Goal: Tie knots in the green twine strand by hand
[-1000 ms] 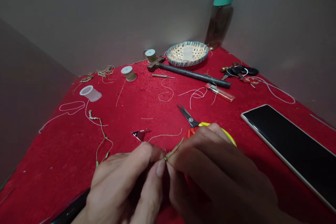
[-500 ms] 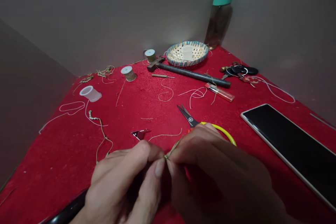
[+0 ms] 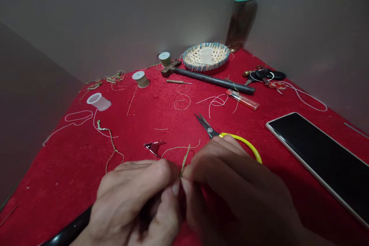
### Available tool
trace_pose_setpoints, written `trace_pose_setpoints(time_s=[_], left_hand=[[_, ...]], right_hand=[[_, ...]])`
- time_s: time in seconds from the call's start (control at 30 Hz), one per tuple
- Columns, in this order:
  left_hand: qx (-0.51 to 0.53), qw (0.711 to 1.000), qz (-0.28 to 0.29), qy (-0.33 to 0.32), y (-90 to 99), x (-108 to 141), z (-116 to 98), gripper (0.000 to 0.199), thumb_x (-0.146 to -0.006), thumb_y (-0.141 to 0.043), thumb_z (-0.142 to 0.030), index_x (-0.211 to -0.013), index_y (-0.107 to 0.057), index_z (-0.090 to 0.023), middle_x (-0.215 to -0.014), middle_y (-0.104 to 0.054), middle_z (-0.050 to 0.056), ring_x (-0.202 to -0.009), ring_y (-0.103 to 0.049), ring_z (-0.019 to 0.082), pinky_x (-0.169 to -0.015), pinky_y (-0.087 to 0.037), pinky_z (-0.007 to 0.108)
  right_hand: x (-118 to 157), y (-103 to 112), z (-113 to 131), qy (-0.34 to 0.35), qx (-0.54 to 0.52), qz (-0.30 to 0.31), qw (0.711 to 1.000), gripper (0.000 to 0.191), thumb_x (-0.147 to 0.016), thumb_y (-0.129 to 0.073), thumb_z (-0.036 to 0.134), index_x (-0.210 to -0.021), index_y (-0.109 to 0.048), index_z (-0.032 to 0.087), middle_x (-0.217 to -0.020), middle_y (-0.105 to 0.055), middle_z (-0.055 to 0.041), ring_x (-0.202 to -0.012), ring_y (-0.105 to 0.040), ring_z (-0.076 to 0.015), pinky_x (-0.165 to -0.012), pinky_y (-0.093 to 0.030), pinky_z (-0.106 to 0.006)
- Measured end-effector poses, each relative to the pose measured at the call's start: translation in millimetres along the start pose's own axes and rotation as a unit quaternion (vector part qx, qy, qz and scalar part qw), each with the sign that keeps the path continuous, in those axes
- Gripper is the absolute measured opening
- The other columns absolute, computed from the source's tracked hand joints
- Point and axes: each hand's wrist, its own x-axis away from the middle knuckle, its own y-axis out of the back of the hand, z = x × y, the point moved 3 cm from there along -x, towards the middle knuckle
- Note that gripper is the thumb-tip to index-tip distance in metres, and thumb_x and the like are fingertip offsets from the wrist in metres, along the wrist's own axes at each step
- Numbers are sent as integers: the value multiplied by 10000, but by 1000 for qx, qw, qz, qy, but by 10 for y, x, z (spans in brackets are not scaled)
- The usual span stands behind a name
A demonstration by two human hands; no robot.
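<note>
In the head view, the left hand [image 3: 129, 196] and the right hand [image 3: 239, 188] are very close together, and both pinch a thin braided cord [image 3: 185, 160] between thumb and fingers, so the grip is narrow. The cord stands up, a little tilted, from this pinch, just in front of the scissors [image 3: 208, 130]. These scissors lie on the red cloth [image 3: 86, 184], and the right hand covers part of their yellow handle. To the right of the scissors is a black smartphone [image 3: 317, 161]. Farther forward from them are a plastic lighter [image 3: 242, 99], a dark hammer [image 3: 213, 80] and a woven basket [image 3: 206, 57]. To their left lie a small metal piece [image 3: 152, 147], a thread spool [image 3: 140, 79] and a plastic cup [image 3: 98, 102].
</note>
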Motion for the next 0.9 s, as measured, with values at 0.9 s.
trace_pose_setpoints(time_s=[0.9], left_hand=[[-2,992,-75,105,-75,-114,20,341,-889,-552,-410,-609,-526,-216,-434,-403,-53,-374,-454,97,-338,-374,171]], right_hand=[[-27,98,40,-88,-71,-51,992,118,-758,-596,98,-763,-597,216,-678,-652,68,-596,-620,-87,-665,-544,-235]])
